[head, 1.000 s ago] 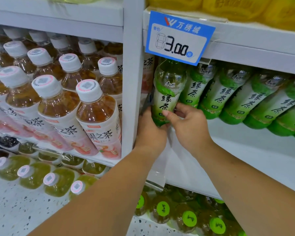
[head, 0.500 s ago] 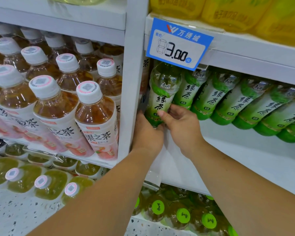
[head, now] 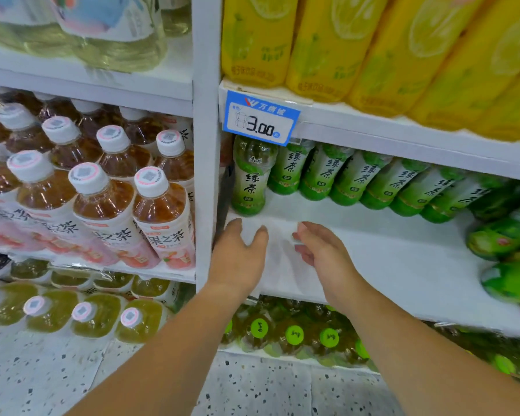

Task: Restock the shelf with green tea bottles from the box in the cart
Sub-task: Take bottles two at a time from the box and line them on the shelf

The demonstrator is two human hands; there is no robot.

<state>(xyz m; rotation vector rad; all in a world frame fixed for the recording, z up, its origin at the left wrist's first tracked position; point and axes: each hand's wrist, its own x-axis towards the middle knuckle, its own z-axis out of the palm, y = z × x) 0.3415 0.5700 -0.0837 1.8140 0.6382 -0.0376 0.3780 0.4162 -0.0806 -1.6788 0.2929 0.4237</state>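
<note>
- Far left, we've got the amber tea bottles [head: 162,217]: white caps, brown drink inside, pink-and-white labels, packed in leaning rows in their own bay.
- Under those sit the pale yellow-green bottles [head: 138,321], white-capped too.
- The white upright [head: 206,175] splits the two bays.
- The left hand [head: 237,259] hovers right by that upright over the front of the shelf [head: 403,265]. Its fingers are relaxed, the thumb is set apart, and it holds nothing.
- Just past it stands the green tea bottle [head: 251,181], upright at the far left end of the shelf, tucked beside the upright. Its top is hidden behind the blue price tag [head: 261,118] reading 3.00.
- The right hand [head: 321,250] is just beside the left, fingers loosely curled, empty as well.
- Further right we see the row of green tea bottles [head: 351,178] lined along the back, with bare white board in front of them.
- Up top are the yellow bottles [head: 327,46] with lemon print, and below the shelf are the green-capped bottles [head: 294,334].
- At the right edge are some blurry green bottles [head: 505,232], and we can't tell how they lie.
- Compared with half a second ago, both hands were wrapped round the base of that green tea bottle. Now they've let go and pulled back, and the bottle stands on its own.
</note>
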